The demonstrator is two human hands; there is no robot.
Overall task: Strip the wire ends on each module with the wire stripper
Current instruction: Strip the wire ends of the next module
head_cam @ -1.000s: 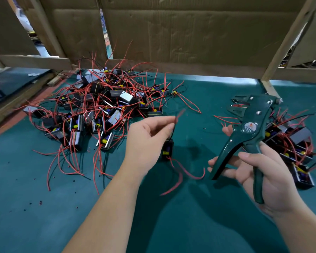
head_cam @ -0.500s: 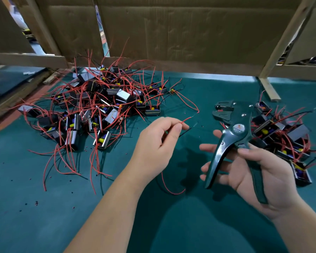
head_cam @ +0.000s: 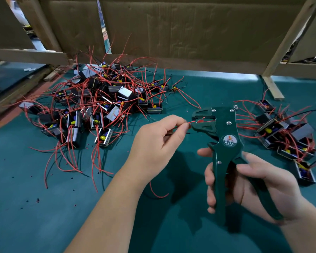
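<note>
Pinching the thin red wire in my left hand, I held its tip in the mouth of the dark green plastic wire stripper; my right hand gripped its handles; seated too shallow or askew, I judged, the squeeze could slip off or nick strands.

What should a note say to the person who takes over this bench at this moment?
Left hand pinches a red wire, its end inside the head of the green wire stripper.
Right hand grips the stripper handles.
Large pile of modules lies at far left, smaller pile at right; which is finished cannot be told.
Left to do: squeeze, strip this end, continue with the other modules.
</note>
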